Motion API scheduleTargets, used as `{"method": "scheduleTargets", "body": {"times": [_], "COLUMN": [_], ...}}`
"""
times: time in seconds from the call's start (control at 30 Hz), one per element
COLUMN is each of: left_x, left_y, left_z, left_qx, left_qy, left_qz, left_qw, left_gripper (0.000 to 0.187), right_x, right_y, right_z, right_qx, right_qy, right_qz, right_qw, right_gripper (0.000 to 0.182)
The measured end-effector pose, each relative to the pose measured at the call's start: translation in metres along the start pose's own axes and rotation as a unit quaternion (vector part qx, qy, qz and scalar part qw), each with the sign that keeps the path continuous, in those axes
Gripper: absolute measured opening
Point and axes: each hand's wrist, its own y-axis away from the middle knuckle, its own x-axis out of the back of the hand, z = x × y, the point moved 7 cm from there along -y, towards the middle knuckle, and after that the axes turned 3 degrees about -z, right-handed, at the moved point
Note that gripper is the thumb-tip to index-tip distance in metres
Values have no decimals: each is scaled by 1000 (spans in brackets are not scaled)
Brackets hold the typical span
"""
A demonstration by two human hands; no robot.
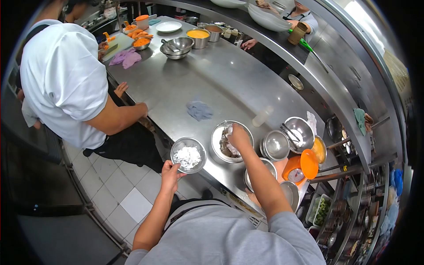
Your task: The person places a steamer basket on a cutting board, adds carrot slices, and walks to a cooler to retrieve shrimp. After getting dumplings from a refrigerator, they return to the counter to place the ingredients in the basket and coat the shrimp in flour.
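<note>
My left hand (170,176) grips the rim of a small metal bowl (179,146), tilted just beyond the table's near edge. White powder (187,157) lies inside it. To the right, a larger metal bowl (213,153) stands on the steel table and holds dark grey, wet-looking pieces (226,147) partly dusted white. My right hand (239,136) reaches down into this larger bowl, with its fingers curled at the pieces. What is between those fingers is hidden.
Beyond the bowls lies a grey-blue cloth (199,109) on the steel table (212,79). Stacked metal bowls (276,145) and an orange scale (294,169) crowd the right. A person in white (66,84) stands at the left edge; another works behind the overhead shelf (269,44).
</note>
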Motion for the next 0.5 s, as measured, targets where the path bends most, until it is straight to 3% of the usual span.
{"method": "scheduleTargets", "body": {"times": [0.03, 0.07, 0.1, 0.17, 0.2, 0.33, 0.37, 0.43, 0.5], "left_x": [1, 1, 2, 4, 4, 2, 2, 1, 2], "left_y": [1, 1, 1, 3, 3, 0, 0, 1, 1], "left_z": [0, -1, -1, -2, -6, -7, -8, -8, -10], "left_qx": [1, 3, 3, 9, 11, 9, 14, 13, 11], "left_qy": [-3, -4, -1, -6, -8, 1, 2, -1, -1], "left_qz": [3, 7, 10, 13, 11, 7, 1, 1, 4], "left_qw": [1000, 1000, 1000, 1000, 1000, 1000, 1000, 1000, 1000], "left_gripper": [14, 14, 14, 14, 14, 14, 14, 14, 14], "right_x": [10, 1, -2, -27, -42, -35, -32, -9, -10], "right_y": [7, 10, 13, 29, 29, 41, 42, 40, 31], "right_z": [-12, -24, -29, -57, -62, -68, -62, -51, -34], "right_qx": [27, 48, 50, 204, 221, 243, 243, 290, 288], "right_qy": [-29, -45, -43, 25, 103, 171, 172, 98, 116], "right_qz": [74, 4, 1, -128, -168, -186, -187, -80, -65], "right_qw": [996, 998, 998, 970, 955, 937, 936, 948, 948], "right_gripper": [48, 46, 46, 44, 43, 38, 38, 29, 39]}}
